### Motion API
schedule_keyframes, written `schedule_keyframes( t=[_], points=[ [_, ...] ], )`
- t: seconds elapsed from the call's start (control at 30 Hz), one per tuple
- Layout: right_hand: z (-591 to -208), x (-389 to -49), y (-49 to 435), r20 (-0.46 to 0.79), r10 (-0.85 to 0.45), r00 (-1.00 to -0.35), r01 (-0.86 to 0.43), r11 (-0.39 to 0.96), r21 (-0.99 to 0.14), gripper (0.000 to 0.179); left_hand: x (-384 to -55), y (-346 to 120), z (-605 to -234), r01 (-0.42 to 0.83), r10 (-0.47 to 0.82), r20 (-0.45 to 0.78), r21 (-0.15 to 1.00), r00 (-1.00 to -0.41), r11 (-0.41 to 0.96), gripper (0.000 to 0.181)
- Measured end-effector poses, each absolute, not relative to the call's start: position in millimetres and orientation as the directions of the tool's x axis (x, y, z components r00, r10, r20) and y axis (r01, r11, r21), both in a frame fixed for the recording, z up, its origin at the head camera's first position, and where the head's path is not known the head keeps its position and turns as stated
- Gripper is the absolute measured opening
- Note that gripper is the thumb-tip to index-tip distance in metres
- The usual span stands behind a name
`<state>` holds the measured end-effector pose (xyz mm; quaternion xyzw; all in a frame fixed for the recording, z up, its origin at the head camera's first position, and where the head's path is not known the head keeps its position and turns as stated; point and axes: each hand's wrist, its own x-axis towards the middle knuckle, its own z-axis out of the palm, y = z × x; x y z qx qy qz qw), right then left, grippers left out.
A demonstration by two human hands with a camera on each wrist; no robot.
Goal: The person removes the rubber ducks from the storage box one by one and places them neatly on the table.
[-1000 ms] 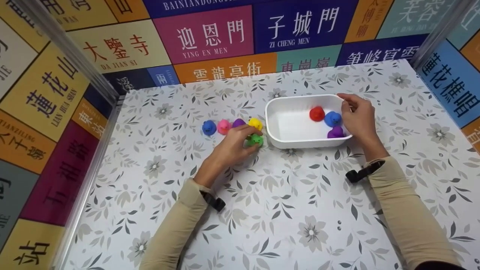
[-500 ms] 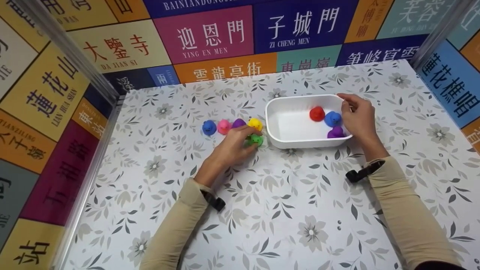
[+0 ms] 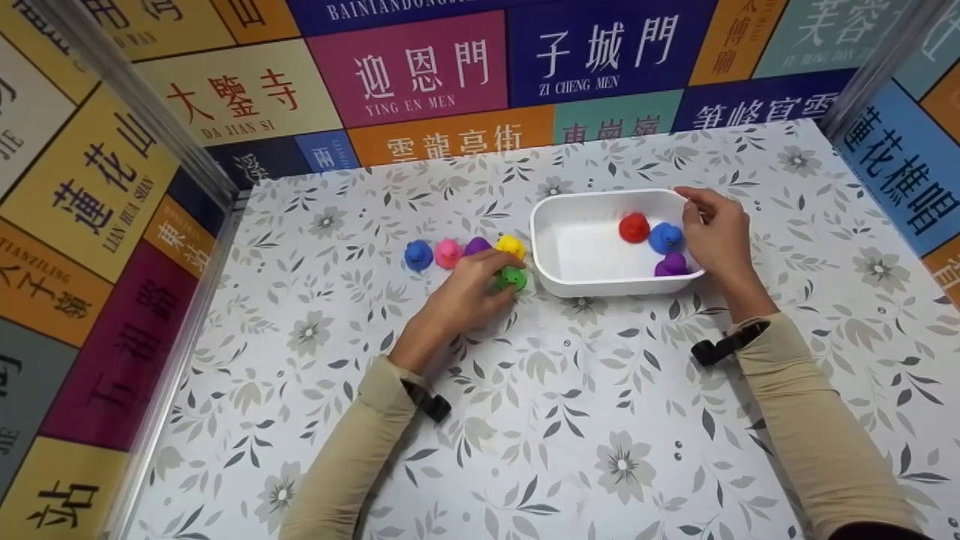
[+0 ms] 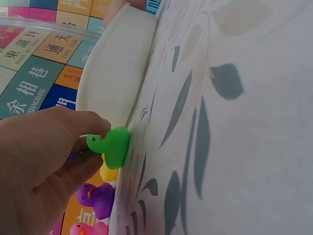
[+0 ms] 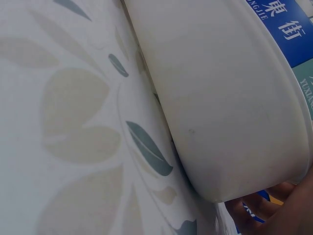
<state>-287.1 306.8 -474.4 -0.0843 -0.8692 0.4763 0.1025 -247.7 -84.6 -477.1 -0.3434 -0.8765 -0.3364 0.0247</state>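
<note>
In the head view, my left hand [image 3: 469, 289] holds a small green rubber duck [image 3: 511, 279] between thumb and fingers, just left of a white plastic tub [image 3: 562, 285]. The left wrist view shows the thumb and fingers at the head of this green duck [image 4: 115, 147], low at the tabletop. My right hand [image 3: 720, 232] grips the tub's right end at the rim. Part of that grip is hidden behind the tub wall [image 5: 230, 98] in the right wrist view. Inside the tub, toward its right end, sit a red duck [image 3: 634, 227], a blue duck [image 3: 665, 238] and a purple duck [image 3: 671, 264].
Left of the tub, a row behind my left hand holds a blue duck [image 3: 418, 256], a pink duck [image 3: 448, 253], a partly hidden purple duck [image 3: 478, 246] and a yellow duck [image 3: 511, 247]. The floral-patterned table [image 3: 540, 420] is bordered by printed panels [image 3: 420, 67].
</note>
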Motion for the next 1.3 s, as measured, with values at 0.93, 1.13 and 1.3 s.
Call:
schedule_keyframes(
  t=[0.93,1.13,1.3],
  points=[
    [-476,-288,306,0.101,0.254,-0.962,0.057,0.549,-0.834,0.04,-248,-39,-445,0.658,0.52,0.406,0.511,-0.752,0.552,0.026],
    [-475,-287,306,0.086,0.253,-0.964,0.068,0.542,-0.838,0.041,-256,-18,-447,0.658,0.523,0.403,0.528,-0.751,0.537,0.027],
    [-476,-287,307,0.09,0.249,-0.964,0.059,0.534,-0.843,0.041,-262,2,-450,0.66,0.536,0.396,0.549,-0.746,0.513,0.028]
  ],
)
